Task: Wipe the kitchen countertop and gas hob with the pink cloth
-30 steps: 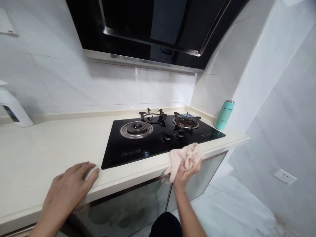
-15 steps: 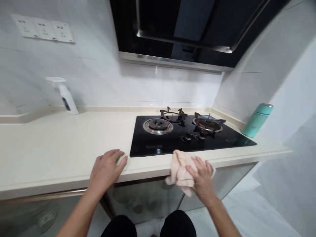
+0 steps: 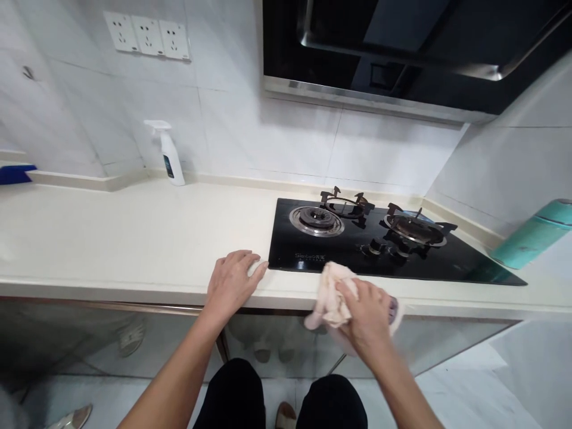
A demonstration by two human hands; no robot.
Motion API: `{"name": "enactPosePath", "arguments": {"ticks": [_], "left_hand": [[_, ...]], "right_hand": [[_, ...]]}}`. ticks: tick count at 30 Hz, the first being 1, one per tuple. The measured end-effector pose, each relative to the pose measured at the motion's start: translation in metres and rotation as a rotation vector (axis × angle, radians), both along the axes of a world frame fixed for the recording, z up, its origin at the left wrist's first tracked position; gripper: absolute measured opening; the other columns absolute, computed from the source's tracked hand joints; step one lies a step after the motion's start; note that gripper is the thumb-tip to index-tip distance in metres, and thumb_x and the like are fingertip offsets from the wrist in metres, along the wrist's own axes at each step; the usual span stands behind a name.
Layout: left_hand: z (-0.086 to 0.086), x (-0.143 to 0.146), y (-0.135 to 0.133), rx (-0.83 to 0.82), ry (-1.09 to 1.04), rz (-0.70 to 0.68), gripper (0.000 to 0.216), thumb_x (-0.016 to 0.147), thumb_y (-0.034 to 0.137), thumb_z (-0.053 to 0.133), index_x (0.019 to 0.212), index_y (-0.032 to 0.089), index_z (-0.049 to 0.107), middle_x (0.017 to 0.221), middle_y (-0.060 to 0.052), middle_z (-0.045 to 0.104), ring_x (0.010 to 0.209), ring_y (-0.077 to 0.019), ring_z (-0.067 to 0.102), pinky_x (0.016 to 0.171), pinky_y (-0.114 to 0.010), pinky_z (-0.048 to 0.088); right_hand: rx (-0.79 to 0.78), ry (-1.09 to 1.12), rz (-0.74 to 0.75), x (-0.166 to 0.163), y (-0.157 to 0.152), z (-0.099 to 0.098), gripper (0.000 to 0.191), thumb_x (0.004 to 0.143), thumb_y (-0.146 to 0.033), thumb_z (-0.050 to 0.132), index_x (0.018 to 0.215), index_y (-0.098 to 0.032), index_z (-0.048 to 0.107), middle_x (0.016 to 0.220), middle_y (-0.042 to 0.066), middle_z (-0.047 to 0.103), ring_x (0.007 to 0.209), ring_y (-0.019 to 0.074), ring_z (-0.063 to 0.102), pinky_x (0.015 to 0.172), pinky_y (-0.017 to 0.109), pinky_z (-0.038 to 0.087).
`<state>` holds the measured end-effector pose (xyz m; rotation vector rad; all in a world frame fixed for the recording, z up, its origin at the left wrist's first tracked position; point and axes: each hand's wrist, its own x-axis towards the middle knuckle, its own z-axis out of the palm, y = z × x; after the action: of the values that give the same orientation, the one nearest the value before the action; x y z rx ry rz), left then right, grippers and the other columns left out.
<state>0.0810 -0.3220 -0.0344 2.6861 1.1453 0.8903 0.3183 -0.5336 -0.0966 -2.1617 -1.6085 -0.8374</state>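
Observation:
My right hand (image 3: 369, 313) grips a bunched, pale pink cloth (image 3: 335, 295) at the counter's front edge, just before the black gas stove (image 3: 353, 262). Part of the cloth hangs over the edge, and a darker patterned bit shows right of my fingers. My left hand (image 3: 233, 281) rests flat on the cream countertop (image 3: 179, 238) with fingers spread, its thumb close to the stove's front left corner. On the stove, the left burner (image 3: 317, 219) has no pan support on it; a black pan support (image 3: 346, 205) stands behind it, and the right burner (image 3: 415, 227) has its own.
A white spray bottle (image 3: 172, 156) stands by the back wall. At the right end is a turquoise flask (image 3: 534, 235). The black range hood (image 3: 384, 59) overhangs the stove. Wall sockets (image 3: 147, 36) are at upper left, and a blue object (image 3: 16, 173) lies at far left.
The view has turned left, so things sit further right. My right hand has gathered the cloth into a tighter bunch. My left hand stays on the counter by the stove corner.

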Motion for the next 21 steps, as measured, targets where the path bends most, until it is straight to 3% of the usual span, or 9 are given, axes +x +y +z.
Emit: {"name": "enactPosePath", "arguments": {"ticks": [2, 5, 9, 11, 14, 16, 18, 21], "left_hand": [[-0.002, -0.001, 0.004, -0.011, -0.025, -0.013, 0.039, 0.101, 0.052, 0.051, 0.113, 0.025, 0.077, 0.132, -0.009, 0.074, 0.129, -0.0319, 0.064, 0.108, -0.051, 0.048], [-0.005, -0.006, 0.012, -0.016, -0.125, -0.073, 0.041, 0.100, 0.054, 0.051, 0.113, 0.024, 0.075, 0.130, -0.010, 0.074, 0.128, -0.0322, 0.064, 0.109, -0.052, 0.048], [-0.012, -0.010, 0.005, 0.047, -0.420, -0.161, 0.043, 0.103, 0.051, 0.047, 0.127, 0.022, 0.067, 0.130, -0.012, 0.071, 0.126, -0.0271, 0.064, 0.112, -0.047, 0.049], [-0.018, -0.007, -0.009, 0.096, -0.424, -0.279, 0.048, 0.104, 0.055, 0.046, 0.134, 0.021, 0.063, 0.135, -0.013, 0.068, 0.130, -0.0270, 0.061, 0.114, -0.047, 0.048], [-0.026, 0.001, -0.028, 0.171, -0.207, -0.536, 0.074, 0.096, 0.075, 0.050, 0.148, 0.022, 0.054, 0.146, -0.017, 0.062, 0.136, -0.0311, 0.058, 0.116, -0.049, 0.047], [-0.029, 0.007, -0.035, 0.211, -0.078, -0.620, 0.092, 0.090, 0.082, 0.054, 0.158, 0.023, 0.042, 0.151, -0.018, 0.059, 0.137, -0.0326, 0.057, 0.116, -0.050, 0.046], [-0.029, 0.010, -0.038, 0.257, 0.016, -0.627, 0.098, 0.087, 0.080, 0.062, 0.162, 0.023, 0.035, 0.151, -0.018, 0.059, 0.137, -0.0331, 0.057, 0.114, -0.050, 0.045], [-0.026, 0.015, -0.043, 0.345, 0.134, -0.543, 0.094, 0.081, 0.068, 0.079, 0.154, 0.021, 0.045, 0.148, -0.020, 0.060, 0.134, -0.0364, 0.057, 0.110, -0.053, 0.044]], "right_hand": [[-0.072, 0.059, 0.097, -0.042, 0.034, 0.014, 0.063, 0.077, -0.057, 0.082, 0.131, -0.029, 0.066, 0.129, 0.014, 0.062, 0.111, 0.0352, 0.051, 0.094, 0.051, 0.034], [-0.187, 0.097, 0.223, -0.092, 0.071, 0.034, 0.062, 0.085, -0.051, 0.077, 0.140, -0.029, 0.059, 0.128, 0.014, 0.062, 0.107, 0.0319, 0.052, 0.092, 0.049, 0.037], [-0.191, 0.134, 0.331, -0.115, 0.084, 0.048, 0.074, 0.082, -0.053, 0.082, 0.144, -0.025, 0.053, 0.129, 0.015, 0.059, 0.112, 0.0341, 0.052, 0.097, 0.053, 0.041], [-0.173, 0.232, 0.422, -0.108, 0.078, 0.049, 0.081, 0.079, -0.051, 0.085, 0.146, -0.022, 0.050, 0.133, 0.016, 0.058, 0.118, 0.0347, 0.052, 0.103, 0.055, 0.042], [-0.220, 0.448, 0.629, -0.083, 0.063, 0.051, 0.089, 0.079, -0.040, 0.083, 0.154, -0.020, 0.040, 0.145, 0.015, 0.055, 0.133, 0.0324, 0.050, 0.115, 0.053, 0.039], [-0.289, 0.541, 0.728, -0.061, 0.049, 0.054, 0.091, 0.080, -0.036, 0.078, 0.159, -0.022, 0.034, 0.154, 0.014, 0.051, 0.144, 0.0309, 0.045, 0.121, 0.052, 0.036], [-0.308, 0.572, 0.738, -0.037, 0.034, 0.056, 0.080, 0.085, -0.036, 0.071, 0.158, -0.027, 0.040, 0.160, 0.012, 0.047, 0.150, 0.0300, 0.041, 0.124, 0.052, 0.035], [-0.145, 0.621, 0.609, 0.003, 0.016, 0.055, 0.047, 0.097, -0.041, 0.056, 0.142, -0.028, 0.060, 0.157, 0.011, 0.053, 0.145, 0.0271, 0.049, 0.120, 0.049, 0.042]]}}
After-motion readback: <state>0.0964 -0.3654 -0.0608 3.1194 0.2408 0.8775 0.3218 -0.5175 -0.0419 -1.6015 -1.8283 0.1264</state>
